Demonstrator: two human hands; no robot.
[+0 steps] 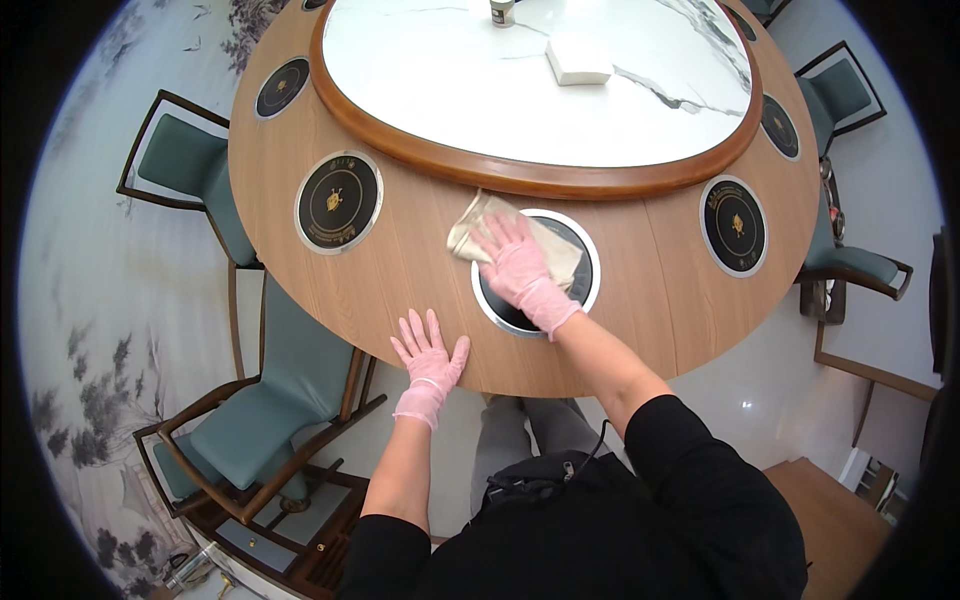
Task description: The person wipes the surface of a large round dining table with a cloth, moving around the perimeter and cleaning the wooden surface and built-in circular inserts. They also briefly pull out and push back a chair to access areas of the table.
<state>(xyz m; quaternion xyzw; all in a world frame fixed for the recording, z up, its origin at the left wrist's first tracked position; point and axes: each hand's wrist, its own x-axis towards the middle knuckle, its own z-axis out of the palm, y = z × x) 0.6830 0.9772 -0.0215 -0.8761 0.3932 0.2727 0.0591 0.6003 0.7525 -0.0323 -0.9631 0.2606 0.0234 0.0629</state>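
Both my hands wear thin pink gloves. My right hand (520, 265) lies flat with fingers stretched over a beige cloth (555, 250), pressing it down. The cloth is spread partly over a round black inset plate (503, 306) with a silver rim and partly on the bare wood beside it. My left hand (430, 362) rests on the near edge of the round wooden table (420, 275), palm down, fingers spread, holding nothing. A white marble turntable (460, 110) with a brown wooden rim stands in the table's middle, just beyond the cloth.
More black inset plates lie around the table, one at left (340, 203) and one at right (735, 226). On the turntable stand a white box (578, 62) and a small cup (502, 12). Green chairs (262, 420) surround the table. A brown wooden surface (830, 520) is at lower right.
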